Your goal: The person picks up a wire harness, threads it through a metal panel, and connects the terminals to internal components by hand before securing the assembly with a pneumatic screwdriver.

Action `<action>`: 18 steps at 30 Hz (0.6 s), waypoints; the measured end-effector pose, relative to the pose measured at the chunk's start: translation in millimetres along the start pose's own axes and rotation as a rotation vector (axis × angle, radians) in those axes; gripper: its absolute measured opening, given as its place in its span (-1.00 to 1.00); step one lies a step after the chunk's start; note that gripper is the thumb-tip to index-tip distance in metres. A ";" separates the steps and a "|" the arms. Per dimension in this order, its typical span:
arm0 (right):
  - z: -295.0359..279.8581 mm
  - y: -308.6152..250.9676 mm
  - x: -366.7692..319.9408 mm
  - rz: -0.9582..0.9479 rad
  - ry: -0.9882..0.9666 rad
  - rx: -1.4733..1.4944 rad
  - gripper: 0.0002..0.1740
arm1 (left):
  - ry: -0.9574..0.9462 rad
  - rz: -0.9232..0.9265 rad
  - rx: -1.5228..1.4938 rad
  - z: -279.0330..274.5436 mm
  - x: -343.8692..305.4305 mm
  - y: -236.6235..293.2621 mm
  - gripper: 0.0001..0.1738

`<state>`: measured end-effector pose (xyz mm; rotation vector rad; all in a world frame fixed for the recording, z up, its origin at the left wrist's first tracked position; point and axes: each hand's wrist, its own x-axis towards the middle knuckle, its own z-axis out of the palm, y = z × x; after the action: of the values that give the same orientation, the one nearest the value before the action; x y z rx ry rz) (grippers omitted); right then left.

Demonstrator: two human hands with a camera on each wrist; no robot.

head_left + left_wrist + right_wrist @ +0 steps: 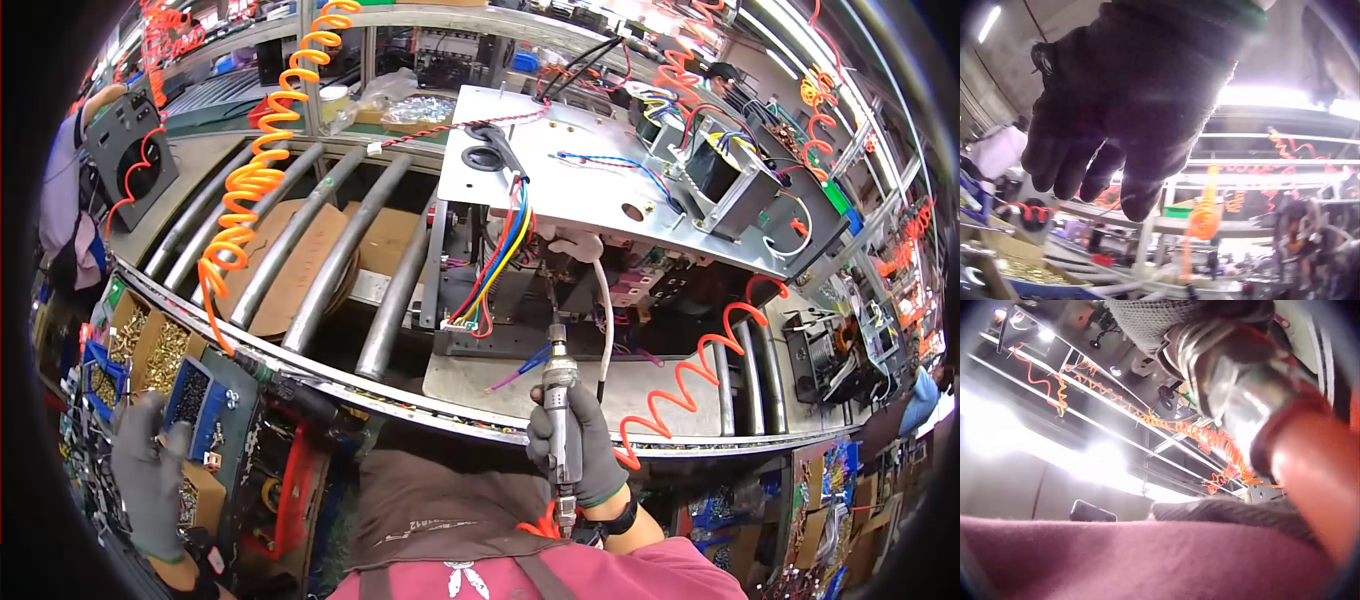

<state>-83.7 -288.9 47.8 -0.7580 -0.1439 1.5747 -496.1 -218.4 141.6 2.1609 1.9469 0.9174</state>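
My gloved right hand (598, 455) grips a pneumatic screwdriver (560, 375), its fingers wrapped round the body. The bit points away from me into the open front of a metal machine chassis (590, 190), among wires and parts. In the right wrist view the tool's metal end (1241, 394) joins an orange air hose (1316, 469). Off to the left, my gloved left hand (150, 480) is beside the small-parts bins, fingers loosely bent. The left wrist view shows this hand (1116, 106) from the back, fingers hanging down, with nothing plainly held.
A roller conveyor (330, 250) runs left of the chassis. Bins hold brass-coloured screws (165, 358) and black screws (188, 395). An orange coiled hose (250, 185) hangs at left; a red coiled hose (690, 390) crosses at right. A colour-wired connector (465, 325) dangles from the chassis.
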 end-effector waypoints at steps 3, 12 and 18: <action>-3.3 -0.5 1.3 -0.004 -0.029 -0.032 -0.53 | -0.304 0.214 -0.254 16.2 9.0 67.4 -0.63; -1.9 -5.1 -0.4 0.017 0.011 -0.099 -0.54 | -0.293 0.607 -0.665 185.2 65.4 175.4 -0.71; 5.9 -3.7 -3.4 -0.002 0.028 -0.158 -0.58 | -0.109 0.712 -0.474 255.9 86.5 218.0 -0.69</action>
<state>-83.9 -289.3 55.5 -0.9022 -0.2511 1.5631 -181.0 -96.2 62.5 2.5172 0.7639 1.1531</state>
